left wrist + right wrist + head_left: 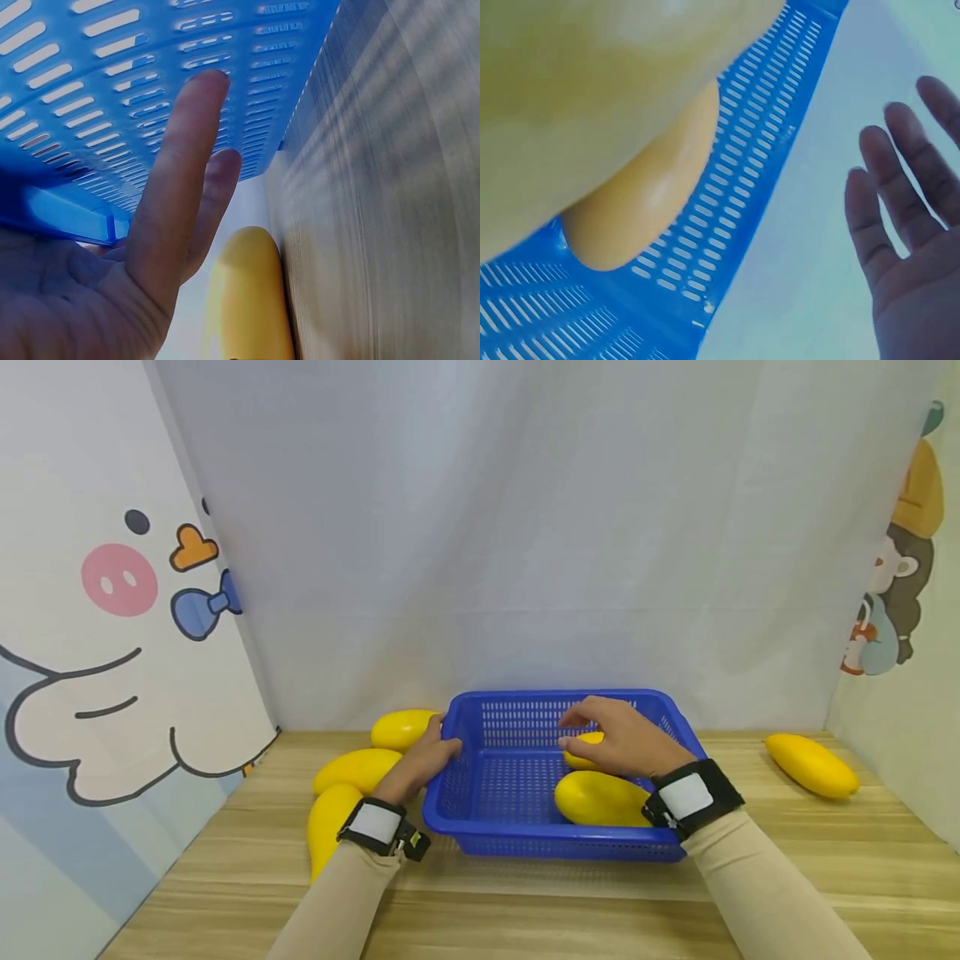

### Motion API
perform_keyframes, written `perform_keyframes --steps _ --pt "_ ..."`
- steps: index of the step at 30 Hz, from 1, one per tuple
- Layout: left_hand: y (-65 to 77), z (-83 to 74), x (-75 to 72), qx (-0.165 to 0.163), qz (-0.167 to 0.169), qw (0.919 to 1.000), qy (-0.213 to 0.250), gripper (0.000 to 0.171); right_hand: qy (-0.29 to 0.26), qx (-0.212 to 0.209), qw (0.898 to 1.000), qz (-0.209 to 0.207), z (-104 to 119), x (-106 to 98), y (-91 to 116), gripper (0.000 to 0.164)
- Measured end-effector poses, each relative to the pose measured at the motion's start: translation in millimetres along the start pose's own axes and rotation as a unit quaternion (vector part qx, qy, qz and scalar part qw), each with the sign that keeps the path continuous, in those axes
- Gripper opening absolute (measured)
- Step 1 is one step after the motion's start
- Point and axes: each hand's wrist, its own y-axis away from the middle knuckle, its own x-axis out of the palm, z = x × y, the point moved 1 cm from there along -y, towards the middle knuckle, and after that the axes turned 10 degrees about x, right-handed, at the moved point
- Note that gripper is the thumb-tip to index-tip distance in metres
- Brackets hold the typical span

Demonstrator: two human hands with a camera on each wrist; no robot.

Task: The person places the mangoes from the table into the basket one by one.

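Observation:
A blue perforated plastic basket (pixel 555 831) stands on the wooden table. My left hand (pixel 429 758) holds its left rim, thumb over the inner side and fingers along the outside wall; in the left wrist view the fingers (pixel 180 172) lie nearly straight against the slotted wall (pixel 97 82). Two yellow mangoes lie in the right part of the basket: a near mango (pixel 600 799) and a far mango (pixel 581 756), partly hidden by my right hand (pixel 626 739). That hand hovers over them with parted, slightly bent fingers, nothing between them; the right wrist view shows its fingers (pixel 911 176) apart from the mangoes.
Left of the basket lie several more mangoes: one at the back (pixel 401 729), one in the middle (pixel 356 770) and one in front (pixel 330 827), partly behind my left forearm. A single mango (pixel 812 766) lies at the far right. A pale curtain (pixel 525 527) hangs behind the table.

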Motion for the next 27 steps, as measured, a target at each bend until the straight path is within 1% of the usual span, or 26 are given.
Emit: perform_keyframes --steps 7,14,17,23,27 --pt "-1.1 -1.6 1.1 0.000 0.005 1.0000 0.005 0.071 0.003 -0.043 0.997 -0.066 1 -9 5 0.028" --pt "-1.2 -3.9 1.5 -0.002 0.004 1.0000 0.006 0.071 0.009 -0.065 0.992 -0.107 5 -13 10 0.025" --pt "-1.3 -3.8 0.8 -0.003 0.001 1.0000 0.001 0.071 0.006 -0.066 0.991 -0.116 6 -14 11 0.025" --pt "-0.5 -2.2 -0.8 -0.005 -0.002 1.0000 0.001 0.071 0.006 -0.060 0.991 -0.118 8 -12 11 0.023" --pt "0.0 -0.3 -1.0 -0.005 0.001 1.0000 -0.003 0.072 0.009 -0.065 0.990 -0.122 8 -11 11 0.024"
